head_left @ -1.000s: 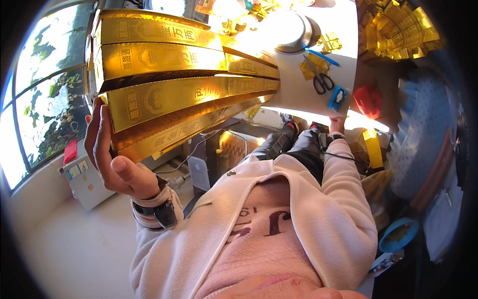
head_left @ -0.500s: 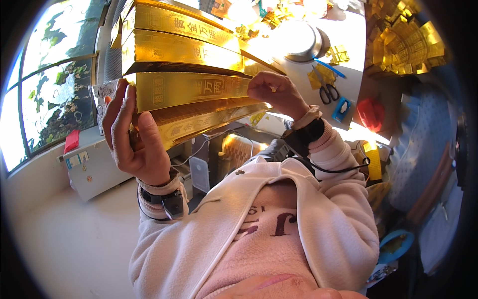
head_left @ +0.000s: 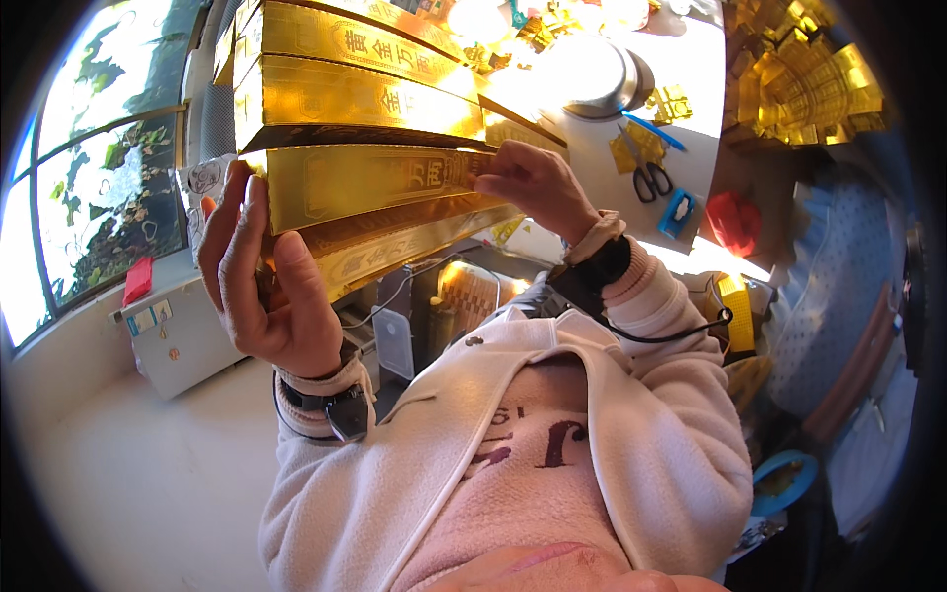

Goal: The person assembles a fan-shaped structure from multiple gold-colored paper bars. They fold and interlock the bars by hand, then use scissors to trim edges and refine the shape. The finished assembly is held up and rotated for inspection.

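Several long, shiny gold paper boxes (head_left: 365, 99) with embossed lettering lie side by side, fanned out on the table. My left hand (head_left: 271, 296) grips the left end of the nearest gold paper box (head_left: 345, 183), fingers along its end and thumb on the near side. At that box's right end, my right hand (head_left: 538, 187) is curled with its fingertips pressed to the gold paper. What lies between those fingertips is hidden. Below, another gold face (head_left: 395, 247) slopes toward me.
On the table stand a round metal container (head_left: 597, 84), black-handled scissors (head_left: 651, 183), a blue pen (head_left: 651, 128) and a blue tape dispenser (head_left: 677, 214). A large gold folded-paper piece (head_left: 814, 84) sits at far right. A red bag (head_left: 732, 222) lies beside the table.
My right hand has slid slightly left along the box, its fingers curling more. My left hand and the gold boxes have shifted a little left.
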`<action>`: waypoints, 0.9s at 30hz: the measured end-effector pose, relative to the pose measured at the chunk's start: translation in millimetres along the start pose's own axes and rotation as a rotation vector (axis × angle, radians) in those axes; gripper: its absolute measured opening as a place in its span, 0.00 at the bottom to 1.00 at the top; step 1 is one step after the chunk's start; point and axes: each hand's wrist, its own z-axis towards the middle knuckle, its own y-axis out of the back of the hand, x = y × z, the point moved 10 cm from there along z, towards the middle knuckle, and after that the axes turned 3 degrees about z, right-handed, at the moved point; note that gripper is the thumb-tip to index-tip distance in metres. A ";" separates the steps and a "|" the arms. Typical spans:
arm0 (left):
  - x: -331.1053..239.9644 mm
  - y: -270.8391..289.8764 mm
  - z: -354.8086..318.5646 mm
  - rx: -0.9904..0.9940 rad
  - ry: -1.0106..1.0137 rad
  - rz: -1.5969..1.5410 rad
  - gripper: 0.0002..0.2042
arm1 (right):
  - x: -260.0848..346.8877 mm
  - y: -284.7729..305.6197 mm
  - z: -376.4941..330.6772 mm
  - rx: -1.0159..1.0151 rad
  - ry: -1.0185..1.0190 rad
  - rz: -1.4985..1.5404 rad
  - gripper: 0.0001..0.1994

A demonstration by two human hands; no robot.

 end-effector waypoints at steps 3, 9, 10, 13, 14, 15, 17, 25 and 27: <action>2.4 0.1 -0.5 -0.006 0.020 -0.010 0.17 | 16.0 8.6 -2.7 -0.060 0.068 -0.087 0.19; 7.5 0.4 -2.7 -0.040 0.059 -0.078 0.17 | -40.6 22.5 -1.0 -0.087 -0.088 -0.206 0.19; 9.2 0.2 -3.2 -0.044 0.079 -0.099 0.17 | -67.4 30.5 -3.4 -0.126 -0.165 -0.208 0.19; 8.8 0.8 -4.8 -0.047 0.105 -0.095 0.17 | -156.1 60.3 -24.8 -0.263 -0.290 -0.073 0.17; 7.4 1.7 -4.6 -0.046 0.099 -0.074 0.17 | -190.4 73.1 -39.8 -0.324 -0.339 0.038 0.16; 6.7 1.4 -4.2 -0.042 0.095 -0.066 0.17 | -227.6 88.7 -64.5 -0.406 -0.420 0.141 0.15; 6.0 0.8 -3.8 -0.042 0.090 0.005 0.17 | -273.3 132.6 -121.6 -0.676 -0.432 -0.067 0.14; 14.0 1.7 -6.9 -0.056 0.126 -0.049 0.17 | -378.0 230.7 -257.2 -1.029 -0.601 -0.345 0.16; 15.5 2.5 -7.9 -0.055 0.126 -0.035 0.17 | -402.4 235.7 -254.3 -0.987 -0.639 -0.218 0.16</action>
